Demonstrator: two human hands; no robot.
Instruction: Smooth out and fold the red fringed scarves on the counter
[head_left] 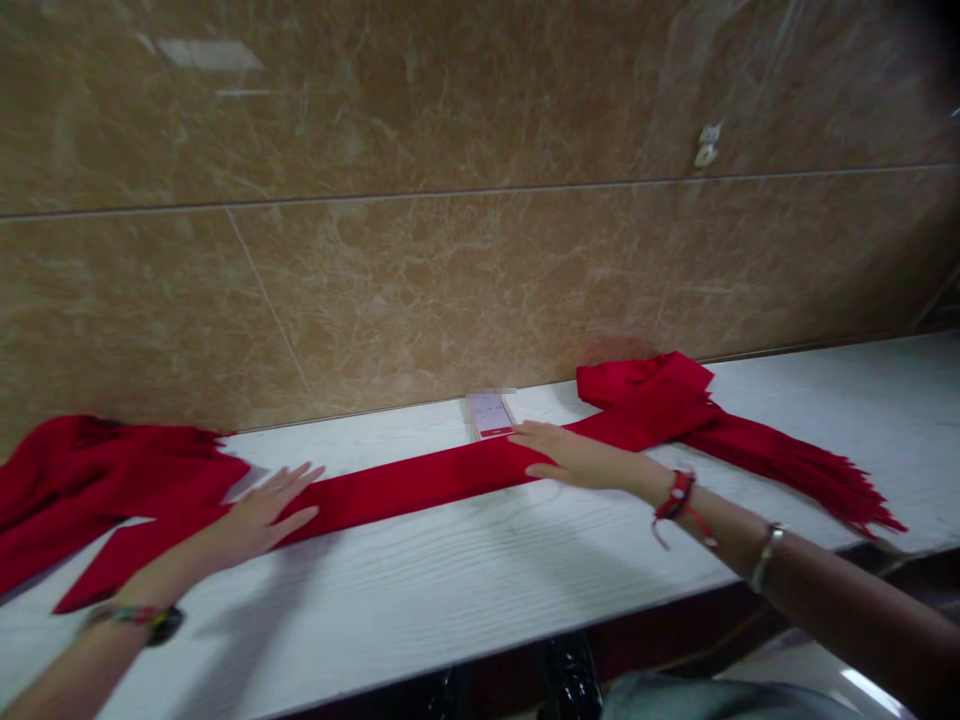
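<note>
A red scarf [420,487], folded into a long narrow strip, lies across the white table. My left hand [266,515] rests on or just above its left part, fingers stretched out and apart. Over the strip's right part is my right hand [566,455], flat with the fingers extended. Neither hand grips the cloth. Past my right hand the strip meets a bunched red cloth with a fringed end [817,475]; where one piece stops and the other begins I cannot tell. Another crumpled red cloth [112,465] lies at the far left, beside the strip's end.
A phone with a lit screen [489,415] lies at the back of the white table [465,575], against the brown marble wall [450,290]. A small white fitting [707,146] is on the wall. Black shiny plastic [570,675] shows below the table's front edge.
</note>
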